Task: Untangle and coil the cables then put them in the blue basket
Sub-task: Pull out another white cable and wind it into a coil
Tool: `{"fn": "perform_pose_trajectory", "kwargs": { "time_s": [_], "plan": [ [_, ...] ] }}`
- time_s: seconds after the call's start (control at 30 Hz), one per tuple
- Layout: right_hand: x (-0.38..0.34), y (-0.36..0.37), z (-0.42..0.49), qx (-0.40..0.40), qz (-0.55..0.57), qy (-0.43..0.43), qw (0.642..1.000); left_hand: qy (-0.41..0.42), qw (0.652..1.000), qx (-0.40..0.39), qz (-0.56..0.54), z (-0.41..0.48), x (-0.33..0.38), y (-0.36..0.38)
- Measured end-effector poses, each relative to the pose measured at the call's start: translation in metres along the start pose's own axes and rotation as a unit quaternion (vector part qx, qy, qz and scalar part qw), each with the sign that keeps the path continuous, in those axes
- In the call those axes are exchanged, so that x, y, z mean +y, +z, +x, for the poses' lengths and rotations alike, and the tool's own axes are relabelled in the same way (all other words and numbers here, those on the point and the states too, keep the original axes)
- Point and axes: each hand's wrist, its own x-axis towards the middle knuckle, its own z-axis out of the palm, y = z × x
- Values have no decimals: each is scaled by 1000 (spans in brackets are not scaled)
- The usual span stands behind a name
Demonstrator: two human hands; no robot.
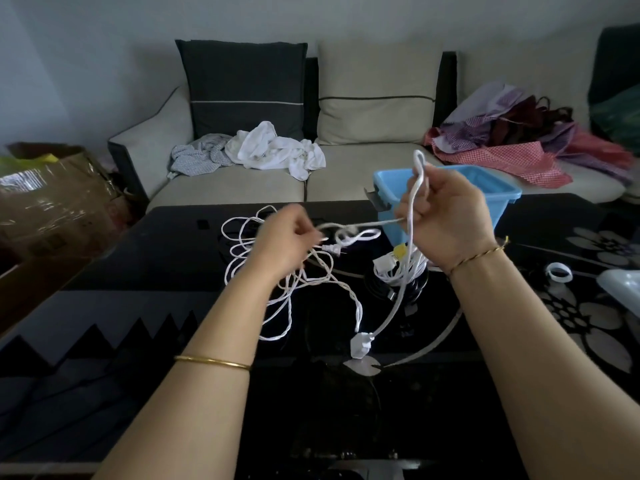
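My right hand (446,216) grips a thick white cable (412,202) folded into a loop that sticks up above the fist. One strand hangs down to a white plug (361,345) on the black table (173,317). My left hand (284,240) pinches the same cable where it runs leftward past a small knot (349,235). Beneath my left hand lies a tangle of thin twisted white wire (263,282) with a two-pin plug (332,249). A bundled white cable with a yellow tag (398,263) lies below my right hand. The blue basket (498,199) stands behind my right hand.
A small white coil (558,272) and a pale object (623,289) lie at the table's right edge. Behind the table is a beige sofa (242,188) with crumpled clothes (263,150) and red checked fabric (502,154). A cardboard box (52,199) stands at left.
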Motion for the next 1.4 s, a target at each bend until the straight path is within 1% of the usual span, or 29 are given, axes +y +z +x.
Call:
{"fn": "perform_pose_trajectory", "kwargs": {
  "time_s": [0.1,0.17,0.2,0.23,0.27,0.33,0.37,0.4,0.43,0.47,0.5,0.53,0.57,0.63,0.67,0.7,0.77,0.8,0.83,0.87,0.93,0.97,1.07,1.1,1.17,1.2,1.23,1.33,1.4],
  "plan": [
    [-13,-13,-2,120,-124,20,985,-36,990,135,11,7,-21,-16],
    [-13,-18,-4,162,-296,36,941,-77,978,196,17,11,-31,-25],
    [-11,-19,-4,157,-395,45,904,-92,971,219,-3,13,-34,-29],
    [-9,-18,-7,137,-507,58,849,-101,965,239,-38,14,-35,-32],
    [-8,-20,-8,107,-629,75,767,-108,956,261,-83,15,-34,-35],
    [-4,-23,-9,35,-815,104,569,-139,923,298,-200,16,-29,-43],
    [-2,-23,-10,8,-856,119,503,-153,904,305,-257,15,-25,-46],
    [1,-23,-11,-16,-875,131,467,-160,892,301,-297,13,-21,-48],
    [5,-22,-13,-42,-881,137,451,-158,889,288,-319,11,-16,-50],
    [8,-18,-16,-68,-881,132,450,-153,892,269,-330,10,-11,-50],
    [12,-14,-18,-87,-872,113,468,-145,898,249,-333,8,-5,-48],
    [15,-9,-18,-97,-856,86,501,-136,905,233,-328,6,1,-46],
    [19,-4,-18,-98,-829,51,549,-123,914,221,-317,4,6,-43],
    [22,10,-17,-66,-735,-21,675,-85,932,207,-286,0,14,-38],
    [22,18,-18,-43,-686,-52,724,-63,941,204,-263,-1,17,-36],
    [20,28,-20,-26,-647,-80,758,-41,949,202,-238,-2,17,-36],
    [19,48,-25,-32,-587,-94,803,6,962,196,-190,-7,21,-34],
    [19,57,-29,-54,-574,-86,812,28,967,191,-165,-9,24,-34],
    [21,66,-33,-77,-588,-78,801,51,971,188,-139,-10,27,-33],
    [23,73,-36,-94,-618,-78,776,71,974,185,-111,-12,30,-32],
    [30,78,-37,-86,-659,-90,742,102,976,167,-92,-13,35,-32],
    [32,79,-36,-69,-658,-95,744,108,977,154,-104,-14,36,-32],
    [31,74,-31,-8,-610,-100,786,89,981,146,-93,-13,37,-33],
    [29,73,-30,9,-569,-84,818,86,983,143,-82,-14,39,-33],
    [24,70,-28,17,-411,-7,912,87,984,135,-70,-15,44,-31],
    [22,69,-28,11,-329,41,943,88,984,139,-61,-14,45,-30],
    [20,67,-28,10,-285,79,955,84,984,149,-56,-14,45,-31],
    [13,58,-31,-3,-331,128,935,54,978,186,-72,-12,39,-36],
    [6,55,-34,-52,-416,147,896,38,976,202,-71,-13,33,-38]
  ]
}}
